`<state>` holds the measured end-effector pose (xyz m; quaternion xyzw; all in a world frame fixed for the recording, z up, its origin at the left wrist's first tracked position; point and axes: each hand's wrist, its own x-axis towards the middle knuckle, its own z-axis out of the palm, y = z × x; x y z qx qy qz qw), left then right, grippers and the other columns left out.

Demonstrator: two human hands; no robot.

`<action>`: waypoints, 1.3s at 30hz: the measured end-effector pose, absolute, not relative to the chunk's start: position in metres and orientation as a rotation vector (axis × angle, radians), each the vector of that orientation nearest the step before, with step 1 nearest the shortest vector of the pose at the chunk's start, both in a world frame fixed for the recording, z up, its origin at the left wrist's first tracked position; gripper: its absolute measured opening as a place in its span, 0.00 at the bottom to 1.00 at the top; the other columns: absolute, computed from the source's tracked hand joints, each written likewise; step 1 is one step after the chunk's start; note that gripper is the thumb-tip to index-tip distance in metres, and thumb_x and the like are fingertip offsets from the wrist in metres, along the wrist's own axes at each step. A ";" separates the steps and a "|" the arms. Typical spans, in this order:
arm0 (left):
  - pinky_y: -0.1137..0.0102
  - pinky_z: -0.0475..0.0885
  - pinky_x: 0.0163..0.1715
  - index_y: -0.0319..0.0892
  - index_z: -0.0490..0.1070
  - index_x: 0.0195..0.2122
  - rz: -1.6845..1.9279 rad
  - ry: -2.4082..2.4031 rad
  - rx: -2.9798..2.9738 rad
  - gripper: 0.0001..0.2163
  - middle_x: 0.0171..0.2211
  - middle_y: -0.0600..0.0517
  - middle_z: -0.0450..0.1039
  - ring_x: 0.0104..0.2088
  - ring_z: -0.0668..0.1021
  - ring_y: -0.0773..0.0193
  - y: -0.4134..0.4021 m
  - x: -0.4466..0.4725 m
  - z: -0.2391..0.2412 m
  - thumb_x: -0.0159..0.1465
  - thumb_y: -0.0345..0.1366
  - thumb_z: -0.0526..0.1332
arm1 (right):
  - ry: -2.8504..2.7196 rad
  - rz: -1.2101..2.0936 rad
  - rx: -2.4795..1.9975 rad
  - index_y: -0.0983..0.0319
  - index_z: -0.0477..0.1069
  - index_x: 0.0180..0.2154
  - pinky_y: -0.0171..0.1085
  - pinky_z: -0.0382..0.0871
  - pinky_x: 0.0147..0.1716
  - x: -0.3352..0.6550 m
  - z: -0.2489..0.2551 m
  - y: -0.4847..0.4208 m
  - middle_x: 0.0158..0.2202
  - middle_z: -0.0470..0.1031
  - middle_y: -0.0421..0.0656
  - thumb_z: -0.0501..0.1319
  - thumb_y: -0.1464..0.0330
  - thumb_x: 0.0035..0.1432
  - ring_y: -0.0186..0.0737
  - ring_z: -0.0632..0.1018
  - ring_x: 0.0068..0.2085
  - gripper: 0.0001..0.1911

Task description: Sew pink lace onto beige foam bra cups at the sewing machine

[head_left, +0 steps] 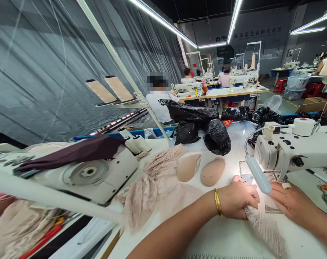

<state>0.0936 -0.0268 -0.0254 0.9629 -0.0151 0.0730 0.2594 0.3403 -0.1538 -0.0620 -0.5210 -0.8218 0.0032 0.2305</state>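
My left hand, with a gold bracelet at the wrist, is closed on a piece of beige lace fabric, its fringed end hanging toward me. My right hand lies flat with fingers stretched out beside the needle area of the white sewing machine. A pale lamp shines down between both hands and covers some fingertips. Left of my hands, two beige bra cups rest on the white table, next to crumpled beige lace.
Another sewing machine, draped with a dark cloth, stands at the left by a slanting white pole. Black plastic bags lie along the table's far edge. Beyond them a person in a white top sits.
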 end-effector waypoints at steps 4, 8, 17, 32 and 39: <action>0.60 0.58 0.49 0.44 0.77 0.31 0.206 -0.010 2.620 0.02 0.47 0.51 0.82 0.47 0.80 0.56 -0.023 0.096 -0.025 0.61 0.33 0.68 | -2.267 -0.022 -1.423 0.50 0.78 0.56 0.43 0.78 0.46 0.343 -0.065 -0.155 0.53 0.83 0.42 0.52 0.74 0.71 0.46 0.81 0.47 0.23; 0.60 0.57 0.46 0.42 0.75 0.28 0.242 0.001 2.656 0.06 0.45 0.51 0.82 0.41 0.79 0.58 -0.020 0.096 -0.024 0.62 0.33 0.67 | -2.270 -0.032 -1.405 0.50 0.77 0.57 0.45 0.78 0.47 0.345 -0.066 -0.157 0.51 0.83 0.43 0.53 0.75 0.70 0.47 0.81 0.49 0.22; 0.60 0.54 0.44 0.41 0.69 0.24 0.357 -0.015 2.728 0.08 0.35 0.52 0.83 0.36 0.78 0.59 -0.016 0.097 -0.027 0.58 0.26 0.65 | -2.476 0.020 -1.237 0.53 0.76 0.53 0.43 0.74 0.48 0.340 -0.049 -0.166 0.55 0.81 0.44 0.55 0.73 0.73 0.45 0.79 0.53 0.15; 0.56 0.56 0.46 0.43 0.63 0.20 0.434 0.048 2.818 0.11 0.24 0.51 0.70 0.29 0.67 0.60 -0.023 0.103 -0.034 0.55 0.23 0.60 | -2.468 0.163 -1.239 0.54 0.74 0.51 0.42 0.73 0.48 0.337 -0.051 -0.169 0.49 0.81 0.41 0.55 0.74 0.73 0.43 0.78 0.48 0.13; 0.56 0.62 0.47 0.45 0.74 0.24 0.624 0.057 2.880 0.17 0.26 0.49 0.70 0.30 0.70 0.60 -0.026 0.105 -0.045 0.67 0.23 0.54 | -2.406 0.123 -1.349 0.52 0.70 0.58 0.43 0.71 0.49 0.343 -0.063 -0.166 0.48 0.80 0.41 0.55 0.76 0.72 0.44 0.77 0.49 0.19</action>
